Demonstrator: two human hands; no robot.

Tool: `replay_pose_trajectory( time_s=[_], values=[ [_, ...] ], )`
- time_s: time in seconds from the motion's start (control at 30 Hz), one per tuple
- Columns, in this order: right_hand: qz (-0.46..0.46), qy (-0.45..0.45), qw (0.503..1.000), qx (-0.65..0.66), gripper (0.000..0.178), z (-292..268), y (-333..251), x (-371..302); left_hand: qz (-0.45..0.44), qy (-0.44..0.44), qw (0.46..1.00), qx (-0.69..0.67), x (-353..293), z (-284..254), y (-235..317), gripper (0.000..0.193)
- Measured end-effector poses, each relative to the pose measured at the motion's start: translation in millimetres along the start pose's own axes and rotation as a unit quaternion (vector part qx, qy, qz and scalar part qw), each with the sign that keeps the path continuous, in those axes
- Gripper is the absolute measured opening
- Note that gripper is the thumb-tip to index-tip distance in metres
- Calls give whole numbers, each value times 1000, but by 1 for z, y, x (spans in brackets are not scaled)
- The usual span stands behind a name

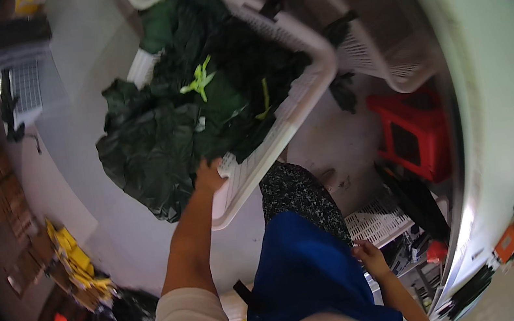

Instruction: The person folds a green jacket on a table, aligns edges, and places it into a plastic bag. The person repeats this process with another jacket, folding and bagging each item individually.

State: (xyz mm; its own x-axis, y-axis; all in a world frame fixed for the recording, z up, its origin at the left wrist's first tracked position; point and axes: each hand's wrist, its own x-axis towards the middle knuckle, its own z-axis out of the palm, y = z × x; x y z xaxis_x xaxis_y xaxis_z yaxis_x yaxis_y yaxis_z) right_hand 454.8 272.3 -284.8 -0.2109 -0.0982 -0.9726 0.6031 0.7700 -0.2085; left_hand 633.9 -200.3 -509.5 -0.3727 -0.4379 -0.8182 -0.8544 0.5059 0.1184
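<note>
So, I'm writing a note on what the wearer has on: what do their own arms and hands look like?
The left hand and right hand show no gloves. A short, loose, off-white fabric sleeve covers the left upper arm, leaving that forearm uncovered. I can't make out the right sleeve. I see no cables or bands on either forearm.
</note>
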Motion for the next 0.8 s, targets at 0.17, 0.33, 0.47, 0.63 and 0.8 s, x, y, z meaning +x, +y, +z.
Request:
replay_pose_trajectory(
  time_s=[0.17,0.33,0.47,0.63,0.8],
  values=[
    [74,-33,996,-23,39,3,11,42,-259,-35,958,116,84,-62,-43,53],
    [98,-7,992,-79,37,0,-34,67,-215,-51,969,109,98,25,-168,56],
    [17,-12,997,-71,35,23,-85,81,-132,117,967,184,3,-21,-124,46],
    [-51,-39,998,-24,32,41,-134,85,-133,149,945,261,9,-7,-171,22],
    [-34,-45,995,-85,37,53,-129,101,-128,115,981,86,3,-15,-200,12]
  ],
)
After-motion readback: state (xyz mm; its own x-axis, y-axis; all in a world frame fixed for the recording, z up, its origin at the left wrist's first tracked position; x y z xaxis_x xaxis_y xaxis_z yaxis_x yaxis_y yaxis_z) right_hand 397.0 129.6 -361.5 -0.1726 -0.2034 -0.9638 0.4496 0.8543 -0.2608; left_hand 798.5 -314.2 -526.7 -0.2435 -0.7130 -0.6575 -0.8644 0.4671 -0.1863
